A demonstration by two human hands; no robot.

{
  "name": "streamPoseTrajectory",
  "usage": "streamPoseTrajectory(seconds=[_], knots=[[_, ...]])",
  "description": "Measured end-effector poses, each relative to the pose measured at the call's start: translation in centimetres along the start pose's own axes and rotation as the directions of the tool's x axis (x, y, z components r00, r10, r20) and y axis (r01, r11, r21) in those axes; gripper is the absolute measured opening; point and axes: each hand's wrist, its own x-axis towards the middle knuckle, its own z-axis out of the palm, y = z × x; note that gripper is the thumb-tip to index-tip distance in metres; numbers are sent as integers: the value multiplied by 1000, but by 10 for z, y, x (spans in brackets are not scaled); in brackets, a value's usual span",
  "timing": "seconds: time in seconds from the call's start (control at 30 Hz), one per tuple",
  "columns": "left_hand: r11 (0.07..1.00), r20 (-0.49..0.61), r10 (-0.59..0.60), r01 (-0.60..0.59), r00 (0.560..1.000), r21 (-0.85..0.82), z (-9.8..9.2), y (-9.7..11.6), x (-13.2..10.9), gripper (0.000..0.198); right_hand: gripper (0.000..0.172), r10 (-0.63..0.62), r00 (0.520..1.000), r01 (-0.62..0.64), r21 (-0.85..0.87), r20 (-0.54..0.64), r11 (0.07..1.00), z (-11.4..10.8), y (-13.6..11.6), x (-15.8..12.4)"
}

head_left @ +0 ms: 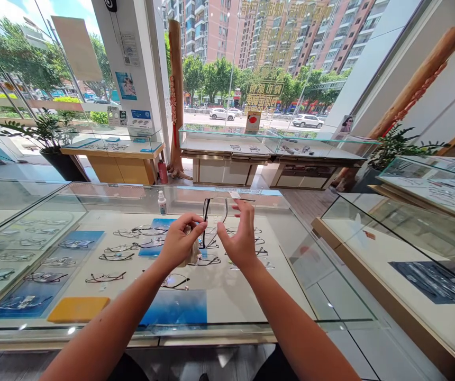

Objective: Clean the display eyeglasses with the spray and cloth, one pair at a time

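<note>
A pair of dark-framed eyeglasses (205,218) is held up above the glass display case (251,312), turned partly upright. My left hand (182,241) is closed, thumb and fingers pinching its left side. Something beige, like a cloth, shows beneath that hand's palm; its kind is unclear. My right hand (242,235) is at the other side of the eyeglasses, thumb and fingers apart. Its thumb is near the rim, though I cannot tell whether they touch. A small white tag (234,194) shows above the right fingertips.
Several eyeglasses lie inside the case under the glass. A white spray bottle (162,202) stands toward its far edge. A yellow-orange block (79,309) is at the near left. Another glass case (370,233) stands at the right. Further cases and potted plants line the windows.
</note>
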Motion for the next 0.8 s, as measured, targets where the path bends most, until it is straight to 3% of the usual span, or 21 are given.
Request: streamPoseTrajectory(seconds=[0.27, 0.47, 0.6, 0.7, 0.8], knots=[[999, -141, 12, -19, 990, -46, -8, -1, 5, 32, 74, -14, 1000, 14, -152, 3, 988, -2, 1, 1], [998, -184, 7, -19, 983, -66, -10, -4, 8, 32, 56, 23, 996, 0, -248, 89, 969, 0, 1, -1], [998, -140, 57, -62, 988, -27, -6, 0, 6, 31, 37, -83, 975, 110, -122, 204, 986, -3, -7, 0], [992, -108, 116, -121, 987, -43, -3, 1, 5, 30, 33, -139, 944, 141, 14, 301, 990, -5, -14, 0], [985, -81, 156, -160, 985, -58, 0, 1, 3, 26, 34, -150, 931, 143, 48, 332, 989, -3, -17, -3]])
